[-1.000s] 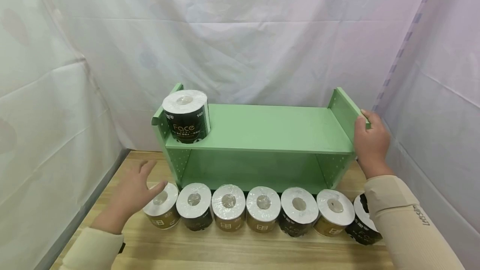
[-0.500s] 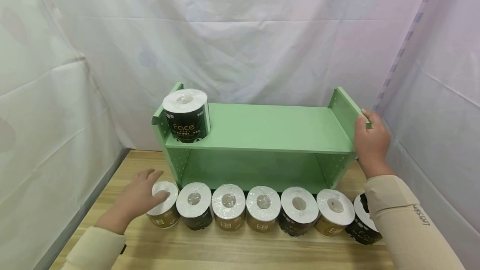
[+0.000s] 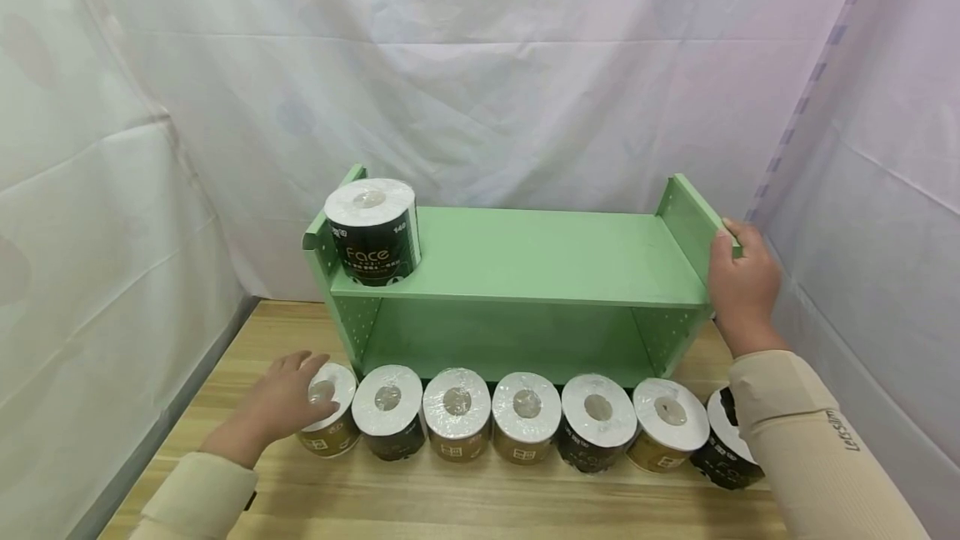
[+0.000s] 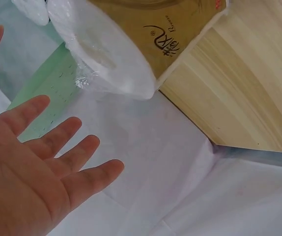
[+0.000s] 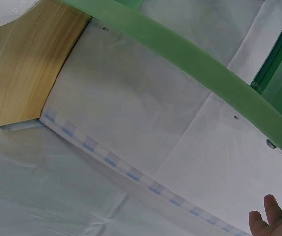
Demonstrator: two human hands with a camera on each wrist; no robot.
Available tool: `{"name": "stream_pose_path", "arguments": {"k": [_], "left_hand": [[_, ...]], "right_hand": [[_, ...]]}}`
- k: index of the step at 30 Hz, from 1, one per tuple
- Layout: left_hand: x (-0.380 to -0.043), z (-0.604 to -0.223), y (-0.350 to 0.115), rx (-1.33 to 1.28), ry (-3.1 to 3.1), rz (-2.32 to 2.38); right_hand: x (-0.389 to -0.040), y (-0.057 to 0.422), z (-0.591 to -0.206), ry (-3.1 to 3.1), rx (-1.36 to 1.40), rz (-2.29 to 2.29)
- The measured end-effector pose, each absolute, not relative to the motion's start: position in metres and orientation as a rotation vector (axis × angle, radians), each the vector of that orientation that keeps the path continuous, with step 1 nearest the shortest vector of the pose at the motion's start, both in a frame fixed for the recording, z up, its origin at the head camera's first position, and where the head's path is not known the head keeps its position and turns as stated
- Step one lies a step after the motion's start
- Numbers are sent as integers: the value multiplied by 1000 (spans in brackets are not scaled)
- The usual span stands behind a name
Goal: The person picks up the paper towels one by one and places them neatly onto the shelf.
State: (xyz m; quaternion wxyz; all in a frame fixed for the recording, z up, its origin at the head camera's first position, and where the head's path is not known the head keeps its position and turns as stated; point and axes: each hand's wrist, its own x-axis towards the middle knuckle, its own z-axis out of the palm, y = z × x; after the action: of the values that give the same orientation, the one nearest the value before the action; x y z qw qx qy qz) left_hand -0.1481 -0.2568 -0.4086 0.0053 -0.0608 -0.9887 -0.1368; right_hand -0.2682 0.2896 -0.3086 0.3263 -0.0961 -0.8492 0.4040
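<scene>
My left hand [image 3: 281, 401] hovers over the leftmost toilet paper roll [image 3: 332, 437], a gold-wrapped one, its thumb overlapping the white top in the head view. In the left wrist view the fingers are spread, with the gold roll [image 4: 155, 34] a little beyond them. My right hand [image 3: 746, 288] grips the front upper edge of the right side panel of a green two-tier shelf [image 3: 540, 257]. Only its fingertips [image 5: 271, 216] show in the right wrist view, near the panel's edge [image 5: 195, 73]. One black-wrapped roll [image 3: 372, 233] stands upright at the left end of the upper tier.
Several more gold and black rolls, among them a black one [image 3: 388, 415], stand upright in a row before the shelf. They rest on a wooden table [image 3: 450, 502]. White cloth [image 3: 487, 90] hangs behind and at both sides. The right sleeve partly hides the rightmost roll [image 3: 727, 448].
My left hand has moved slightly right and down, closer over the leftmost roll. My right hand, the shelf and the rolls have stayed in place.
</scene>
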Motion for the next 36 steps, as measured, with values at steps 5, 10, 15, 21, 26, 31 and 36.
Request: {"name": "stream_pose_path", "arguments": {"k": [5, 10, 15, 21, 26, 31, 36], "left_hand": [[-148, -412, -258, -206, -3120, -405], [-149, -413, -256, -195, -3163, -424], [-151, -416, -255, -194, -3181, -444], [-155, -422, -255, -220, -3186, -436], [-157, -424, -254, -222, -3209, -440], [-160, -427, -253, -215, -3232, -441], [-162, -431, -254, -210, -3244, -423]], "right_hand": [[-267, 289, -308, -2227, -254, 1058], [-268, 289, -308, -2226, -260, 1057], [-269, 291, -309, -2224, -256, 1061], [-268, 290, -309, -2226, -249, 1063], [-269, 290, -309, -2222, -249, 1062], [-269, 290, -309, -2214, -250, 1052], [-269, 289, -309, -2205, -256, 1063]]}}
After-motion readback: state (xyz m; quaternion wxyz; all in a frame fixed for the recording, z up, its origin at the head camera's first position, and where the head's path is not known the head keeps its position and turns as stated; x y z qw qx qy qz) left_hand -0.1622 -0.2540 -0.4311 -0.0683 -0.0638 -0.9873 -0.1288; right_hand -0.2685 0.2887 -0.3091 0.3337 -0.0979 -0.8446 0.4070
